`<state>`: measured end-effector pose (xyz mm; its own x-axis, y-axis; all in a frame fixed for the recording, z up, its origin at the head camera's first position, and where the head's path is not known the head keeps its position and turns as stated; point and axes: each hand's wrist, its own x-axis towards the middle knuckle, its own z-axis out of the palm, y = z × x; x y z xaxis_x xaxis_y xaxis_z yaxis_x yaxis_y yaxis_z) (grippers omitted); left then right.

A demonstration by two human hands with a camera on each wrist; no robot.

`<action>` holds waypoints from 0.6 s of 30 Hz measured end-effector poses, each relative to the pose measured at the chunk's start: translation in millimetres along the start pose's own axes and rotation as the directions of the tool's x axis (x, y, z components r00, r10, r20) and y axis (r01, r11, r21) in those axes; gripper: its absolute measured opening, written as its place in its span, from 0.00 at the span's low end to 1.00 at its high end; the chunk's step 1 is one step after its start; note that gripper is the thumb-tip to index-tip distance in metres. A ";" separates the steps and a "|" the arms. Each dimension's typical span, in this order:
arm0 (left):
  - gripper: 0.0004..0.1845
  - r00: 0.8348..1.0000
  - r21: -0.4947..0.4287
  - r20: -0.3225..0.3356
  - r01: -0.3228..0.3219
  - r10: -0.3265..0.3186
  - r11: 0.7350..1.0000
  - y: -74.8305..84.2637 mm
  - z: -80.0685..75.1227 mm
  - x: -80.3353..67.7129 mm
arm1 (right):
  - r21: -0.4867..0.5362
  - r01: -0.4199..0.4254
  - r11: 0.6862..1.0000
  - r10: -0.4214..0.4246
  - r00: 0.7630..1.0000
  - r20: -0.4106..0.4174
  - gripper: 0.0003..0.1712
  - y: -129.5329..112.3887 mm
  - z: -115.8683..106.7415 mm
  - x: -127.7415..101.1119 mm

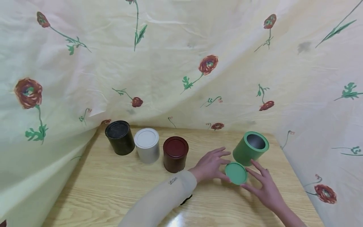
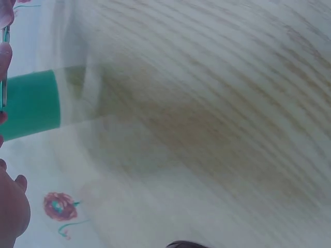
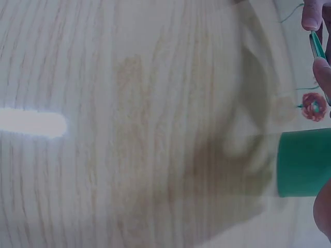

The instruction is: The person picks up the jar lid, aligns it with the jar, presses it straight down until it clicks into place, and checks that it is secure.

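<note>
Both hands hold a round green lid (image 1: 236, 173) above the table, just in front of an open green canister (image 1: 245, 153) with a dark grey inside. The left hand (image 1: 211, 165) pinches the lid's left rim between thumb and fingers, and the right hand (image 1: 265, 187) grips its right side. In the left wrist view the lid shows edge-on beside the canister (image 2: 33, 106). The right wrist view has the lid (image 3: 317, 45) between fingertips at the upper right, with the canister (image 3: 305, 163) below it. Most of each hand lies outside its wrist view.
To the left stand three lidded canisters: black (image 1: 120, 140), white (image 1: 147, 148) and dark red (image 1: 175, 156). The wooden table (image 1: 113, 189) meets a flowered cloth (image 1: 158, 72) at the back and sides. A small black thing (image 1: 186, 199) shows beside the left sleeve.
</note>
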<state>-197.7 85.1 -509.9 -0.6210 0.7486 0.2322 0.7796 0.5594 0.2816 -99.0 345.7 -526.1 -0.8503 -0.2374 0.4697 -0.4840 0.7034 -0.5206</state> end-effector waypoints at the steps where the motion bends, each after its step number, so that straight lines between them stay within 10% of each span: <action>1: 0.41 1.000 -0.005 0.001 0.003 -0.003 1.000 0.9 -1.7 1.3 | 0.002 0.006 1.000 -0.006 1.000 -0.002 0.40 -0.4 -2.4 0.9; 18: 0.44 0.999 0.004 -0.036 -0.007 0.007 1.000 13.1 -41.7 28.5 | 0.010 0.084 0.996 -0.084 0.996 -0.013 0.42 -0.7 -42.1 27.8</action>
<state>-208.5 98.9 -460.7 -0.6178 0.7395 0.2672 0.7843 0.5556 0.2758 -113.6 366.8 -482.6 -0.8037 -0.2872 0.5211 -0.5561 0.6741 -0.4862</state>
